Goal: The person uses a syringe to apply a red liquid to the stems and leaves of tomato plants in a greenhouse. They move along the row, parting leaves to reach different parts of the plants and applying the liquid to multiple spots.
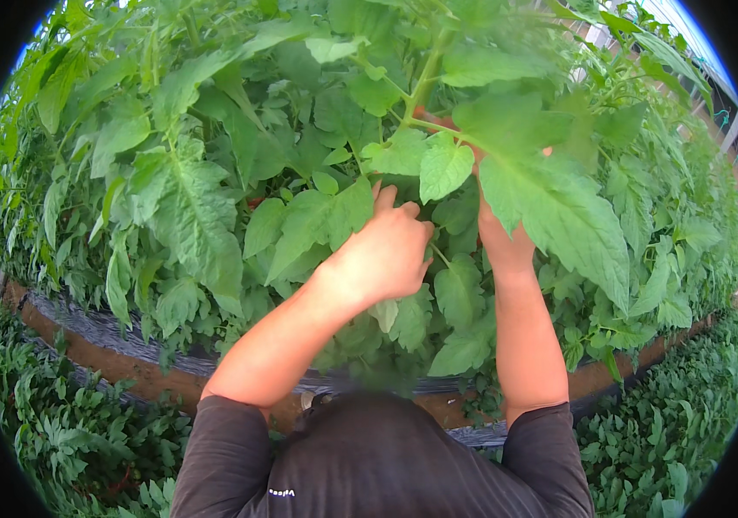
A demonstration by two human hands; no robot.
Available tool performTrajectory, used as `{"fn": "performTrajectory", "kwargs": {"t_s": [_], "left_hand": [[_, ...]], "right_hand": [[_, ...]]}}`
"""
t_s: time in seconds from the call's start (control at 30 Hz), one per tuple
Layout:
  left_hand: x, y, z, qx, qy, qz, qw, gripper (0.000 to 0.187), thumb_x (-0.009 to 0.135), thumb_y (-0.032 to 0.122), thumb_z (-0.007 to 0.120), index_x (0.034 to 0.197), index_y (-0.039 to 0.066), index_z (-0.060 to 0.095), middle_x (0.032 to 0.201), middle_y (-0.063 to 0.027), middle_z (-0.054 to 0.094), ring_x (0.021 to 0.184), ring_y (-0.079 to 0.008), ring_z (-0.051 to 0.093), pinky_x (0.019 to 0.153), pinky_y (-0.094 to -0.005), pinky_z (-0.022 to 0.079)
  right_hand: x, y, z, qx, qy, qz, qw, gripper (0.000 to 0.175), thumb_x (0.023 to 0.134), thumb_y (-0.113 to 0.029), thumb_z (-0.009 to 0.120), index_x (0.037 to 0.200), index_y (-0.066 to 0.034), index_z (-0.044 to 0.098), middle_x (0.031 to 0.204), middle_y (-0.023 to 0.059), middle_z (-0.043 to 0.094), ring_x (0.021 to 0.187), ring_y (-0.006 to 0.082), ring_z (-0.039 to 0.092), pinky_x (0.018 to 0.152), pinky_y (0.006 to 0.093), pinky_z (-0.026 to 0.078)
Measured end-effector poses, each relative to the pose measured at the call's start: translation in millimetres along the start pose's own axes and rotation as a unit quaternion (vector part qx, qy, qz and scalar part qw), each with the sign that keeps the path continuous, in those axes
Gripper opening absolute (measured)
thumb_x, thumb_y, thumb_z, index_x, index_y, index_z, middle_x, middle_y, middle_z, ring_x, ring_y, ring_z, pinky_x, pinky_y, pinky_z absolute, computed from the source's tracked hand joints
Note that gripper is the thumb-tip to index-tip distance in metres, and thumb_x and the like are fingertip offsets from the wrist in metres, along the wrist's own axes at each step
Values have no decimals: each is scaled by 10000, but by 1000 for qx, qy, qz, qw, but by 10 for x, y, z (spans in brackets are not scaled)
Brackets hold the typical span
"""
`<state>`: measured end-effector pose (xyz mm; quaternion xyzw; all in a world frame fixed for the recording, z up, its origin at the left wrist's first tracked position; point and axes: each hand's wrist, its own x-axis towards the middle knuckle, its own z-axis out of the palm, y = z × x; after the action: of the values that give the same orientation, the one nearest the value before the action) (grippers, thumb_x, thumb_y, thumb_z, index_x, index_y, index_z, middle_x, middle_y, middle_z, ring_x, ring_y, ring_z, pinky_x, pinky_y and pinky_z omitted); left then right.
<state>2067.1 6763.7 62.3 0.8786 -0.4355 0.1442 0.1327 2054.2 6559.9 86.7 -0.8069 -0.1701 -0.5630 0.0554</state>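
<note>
My left hand (390, 245) reaches into the leaves of a tomato plant (188, 201), its back towards me and its fingers bent. Leaflets cover some fingertips, so whether they grip anything cannot be seen. To its right my right hand (513, 243) is raised among the foliage, mostly hidden behind a large tomato leaf (553, 201). Something reddish-orange (437, 121) shows beside the thick green stem (427, 74) above; whether it is part of that hand or a separate object is unclear. A small leaflet (445, 167) hangs between the two hands.
Dense tomato foliage spreads to both sides. Below it runs a strip of brown soil (110, 362) edged with plastic mulch film (90, 320). Another row of low plants (78, 440) grows behind me. Pale posts (731, 133) stand at the far right.
</note>
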Motion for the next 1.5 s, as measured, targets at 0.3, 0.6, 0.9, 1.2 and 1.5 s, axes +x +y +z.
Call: {"fn": "performTrajectory", "kwargs": {"t_s": [0.3,0.6,0.9,1.2,1.5], "left_hand": [[70,-6,-23,-29,-24,-9,999,353,898,267,787,1159,29,781,1121,-186,709,1120,-435,686,1015,-529,552],[88,1,6,-6,11,15,1000,359,892,272,787,1126,0,784,1070,-201,719,1113,-435,682,1137,-511,481],[73,31,7,18,16,3,1000,346,898,280,788,1109,6,790,1097,-201,733,1158,-405,684,1206,-545,428],[92,49,34,2,29,1,1000,339,892,270,793,1115,15,791,1119,-211,731,1172,-426,673,1201,-557,426],[127,72,-14,-56,-35,-18,998,336,882,266,798,1096,8,793,1090,-205,724,1153,-444,666,1159,-523,463]], "right_hand": [[-143,78,68,-191,-34,-41,980,421,1067,-125,651,1487,-146,670,1442,104,681,1289,326,669,1240,530,425],[-113,18,114,183,-16,152,971,312,1070,-39,642,1374,-29,714,1306,93,761,1216,292,705,1177,485,479],[-173,170,171,112,17,15,993,260,1045,34,644,1296,41,712,1233,122,778,1005,204,764,881,351,622],[-253,117,109,46,-47,19,998,254,1080,-54,642,1313,18,714,1303,102,757,1213,208,708,1024,391,557],[-325,337,209,-77,-27,-79,994,354,1097,-82,601,1441,-63,678,1394,84,717,1285,267,686,1138,421,511]]}}
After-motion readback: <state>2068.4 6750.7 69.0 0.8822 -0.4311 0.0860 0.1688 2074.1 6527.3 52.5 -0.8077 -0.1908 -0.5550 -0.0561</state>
